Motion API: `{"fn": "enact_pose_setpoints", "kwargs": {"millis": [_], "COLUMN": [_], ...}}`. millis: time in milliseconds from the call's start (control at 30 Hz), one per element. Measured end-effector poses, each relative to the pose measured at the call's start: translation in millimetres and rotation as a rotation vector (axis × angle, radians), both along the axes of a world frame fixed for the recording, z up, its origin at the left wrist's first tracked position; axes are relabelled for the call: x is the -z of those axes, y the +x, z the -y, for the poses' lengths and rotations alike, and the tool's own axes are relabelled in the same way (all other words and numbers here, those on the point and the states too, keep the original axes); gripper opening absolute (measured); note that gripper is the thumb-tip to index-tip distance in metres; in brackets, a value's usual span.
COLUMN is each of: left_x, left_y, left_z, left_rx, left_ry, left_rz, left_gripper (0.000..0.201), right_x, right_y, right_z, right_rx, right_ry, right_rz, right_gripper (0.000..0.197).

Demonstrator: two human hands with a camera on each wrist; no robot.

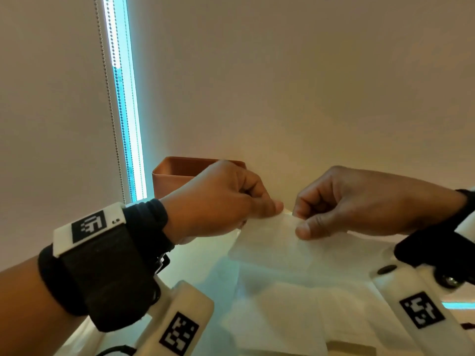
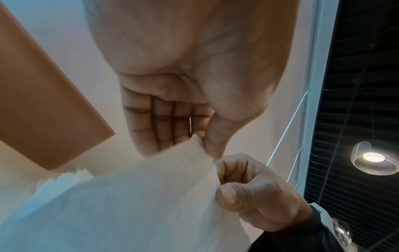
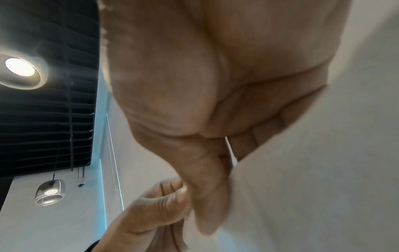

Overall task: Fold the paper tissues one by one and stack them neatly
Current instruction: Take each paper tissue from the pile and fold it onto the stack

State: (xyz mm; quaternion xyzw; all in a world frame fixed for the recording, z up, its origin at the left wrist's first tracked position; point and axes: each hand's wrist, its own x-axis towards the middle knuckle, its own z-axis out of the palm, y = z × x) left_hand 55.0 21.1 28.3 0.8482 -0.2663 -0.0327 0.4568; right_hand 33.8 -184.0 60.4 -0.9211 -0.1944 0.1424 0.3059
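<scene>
**Both hands pinch one tissue by its top edge, above the tissues on the counter**

Nearest in the head view are the two wrist rigs: a black strap [image 1: 102, 273] with a white coded marker block on the left forearm, and white camera housings [image 1: 180, 322] with black-and-white tags below each wrist.

Just beyond them, more white tissues [image 1: 295, 312] lie flat on the pale counter [image 1: 210, 263], their edges overlapping; how many there are cannot be told.

Above those, the left hand [image 1: 218, 201] and the right hand [image 1: 359, 201] are raised and close together, knuckles nearly facing. Between them hangs a single white tissue [image 1: 272, 240], held clear of the counter by its upper edge. The left fingers [image 1: 272, 206] are curled narrow, thumb against forefinger, pinching the tissue's top left corner. The right thumb and forefinger likewise pinch the same edge just beside them, the remaining fingers folded into the palm. From the left wrist, the tissue [image 2: 129, 196] spreads down and toward the camera, with the right hand [image 2: 254, 191] gripping its edge below the left hand [image 2: 179, 102]. From the right wrist, the sheet [image 3: 313, 196] fills the lower right, and the left hand [image 3: 151, 208] meets the right hand [image 3: 205, 119] at its margin.

Behind the left hand stands an open terracotta-coloured box [image 1: 177, 173] against the wall. Farther left, a beaded blind cord [image 1: 110, 104] hangs beside a bright strip of window. The wrist views show pendant lamps [image 2: 373, 158] overhead.
</scene>
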Motion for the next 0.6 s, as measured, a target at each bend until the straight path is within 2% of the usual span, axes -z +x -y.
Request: {"fn": "enact_pose_setpoints", "kwargs": {"millis": [67, 100, 167, 200, 233, 300, 367, 400, 500, 533, 600], "left_x": [-2, -3, -2, -1, 0, 1, 0, -1, -5, -7, -12], "left_y": [1, 1, 3, 3, 2, -4, -11, -13, -15, -15, -20], "left_z": [-3, -4, -7, -9, -10, -14, -17, -18, -22, -24, -28], "left_rx": [-0.064, -0.081, -0.12, -0.17, -0.25, -0.403, -0.432, -0.428, -0.35, -0.296, -0.22], "left_ry": [-0.116, -0.174, -0.283, -0.326, -0.343, -0.354, -0.344, -0.323, -0.239, -0.246, -0.318], "left_rz": [0.012, 0.006, 0.001, 0.059, 0.181, 0.494, 0.643, 0.634, 0.484, 0.442, 0.387], "left_gripper": [0.027, 0.034, 0.06, 0.07, 0.076, 0.071, 0.066, 0.069, 0.073, 0.067, 0.041], "right_x": [-10, -15, -28, -34, -40, -51, -60, -64, -74, -76, -83], "right_y": [2, 2, 4, 5, 6, 7, 7, 7, 10, 11, 14], "right_z": [-1, -3, -9, -13, -17, -24, -35, -41, -62, -68, -76], "right_rx": [0.016, 0.026, 0.06, 0.08, 0.1, 0.12, 0.091, 0.058, -0.059, -0.09, -0.165], "right_ry": [0.015, 0.018, 0.058, 0.104, 0.163, 0.285, 0.376, 0.403, 0.424, 0.423, 0.41], "right_rz": [0.047, 0.092, 0.195, 0.23, 0.259, 0.317, 0.4, 0.436, 0.452, 0.432, 0.369], "right_gripper": [0.011, 0.012, 0.009, 0.004, 0.008, 0.028, 0.042, 0.041, 0.023, 0.021, 0.019]}}
